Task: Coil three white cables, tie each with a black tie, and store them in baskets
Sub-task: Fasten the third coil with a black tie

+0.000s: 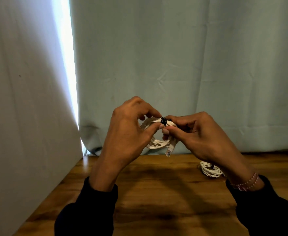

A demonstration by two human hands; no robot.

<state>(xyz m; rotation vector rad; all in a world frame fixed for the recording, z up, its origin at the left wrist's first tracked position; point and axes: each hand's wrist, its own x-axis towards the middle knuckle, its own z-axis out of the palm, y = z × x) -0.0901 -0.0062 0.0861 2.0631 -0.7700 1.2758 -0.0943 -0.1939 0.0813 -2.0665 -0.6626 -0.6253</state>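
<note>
1. The left hand [129, 126] is pinching the coiled white cable [157, 142] at centre frame, fingers curled round its loops
2. The right hand [196, 133] is pinching the black tie [163, 120] wrapped over the coil's top, apparently fastening it
3. A second coil [210, 169], seemingly already tied, is lying at right on the wooden table [157, 193]
4. No baskets or third cable are showing, so storing is likely remaining

White cable [157, 143], black tie [163, 120]

Glossy wooden table [157, 193] (streaky grain), matt cloth curtain [174, 57] behind.
</note>
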